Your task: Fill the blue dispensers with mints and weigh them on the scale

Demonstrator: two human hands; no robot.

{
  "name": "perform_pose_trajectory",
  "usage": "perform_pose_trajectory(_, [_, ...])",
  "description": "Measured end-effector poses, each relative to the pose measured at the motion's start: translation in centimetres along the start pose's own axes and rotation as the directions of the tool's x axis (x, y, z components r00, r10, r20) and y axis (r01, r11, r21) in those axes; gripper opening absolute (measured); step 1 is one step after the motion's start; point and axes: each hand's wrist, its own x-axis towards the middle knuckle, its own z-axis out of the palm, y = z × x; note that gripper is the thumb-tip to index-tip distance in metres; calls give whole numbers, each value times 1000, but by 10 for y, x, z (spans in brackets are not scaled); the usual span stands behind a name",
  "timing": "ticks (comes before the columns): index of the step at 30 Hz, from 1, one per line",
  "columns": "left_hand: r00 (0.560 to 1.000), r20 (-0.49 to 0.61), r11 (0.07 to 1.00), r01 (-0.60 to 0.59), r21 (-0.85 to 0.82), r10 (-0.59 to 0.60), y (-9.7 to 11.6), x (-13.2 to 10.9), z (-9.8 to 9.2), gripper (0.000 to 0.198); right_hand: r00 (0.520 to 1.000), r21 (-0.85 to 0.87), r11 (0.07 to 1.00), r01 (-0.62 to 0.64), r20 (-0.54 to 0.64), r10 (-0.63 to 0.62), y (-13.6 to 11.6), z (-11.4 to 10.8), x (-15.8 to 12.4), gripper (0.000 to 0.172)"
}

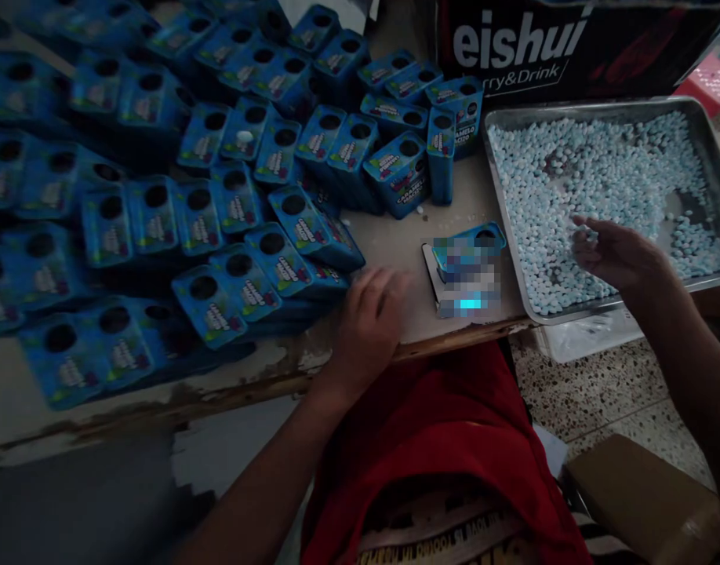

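Observation:
My right hand (622,255) is over a metal tray (510,208) of small white and pale blue candies (607,173). Its fingers are curled together, and whatever they hold is hidden. At the table's front edge, beside the nearest blue candy boxes (289,263), my left hand (372,318) has its fingers stretched and a little apart, slightly smeared by motion, with nothing seen in it. Between both hands, a blue box (489,235) lies on a small flat device (434,275) with a lit cyan display, partly pixelated.
Many blue boxes with round dark holes (157,208) stand in rows across the left of the table (383,243). One has a pale candy (245,136) on top. A black printed carton (572,47) stands behind the tray. Below right is a brown cardboard box (642,494).

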Motion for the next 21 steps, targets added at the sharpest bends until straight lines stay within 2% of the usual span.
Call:
perform_pose_trajectory(4, [1000, -15, 997, 2, 83, -1, 5, -11, 0, 47, 996, -117, 990, 73, 68, -65, 1, 6, 1, 9])
perform_pose_trajectory(8, [999, -28, 991, -35, 126, 39, 18, -25, -11, 50, 989, -274, 954, 118, 117, -89, 1, -2, 1, 17])
perform_pose_trajectory(11, [997, 16, 988, -78, 135, 77, 18, -22, -20, 51, 990, -276, 955, 108, 115, -79, 1, -8, 4, 16])
perform_pose_trajectory(14, [998, 59, 998, 6, 64, -9, 8, -7, -20, 45, 993, -198, 975, 105, 69, -93, 2, -5, 9, 8])
perform_pose_trajectory(17, [991, 22, 991, 132, 21, -133, -2, 3, -11, 43, 993, -127, 986, 109, 48, -103, 3, 2, 12, 12])
perform_pose_trajectory(21, [981, -19, 979, 192, 74, -191, 4, -8, -2, 41, 991, -149, 984, 101, 106, -85, 3, 13, 6, 18])
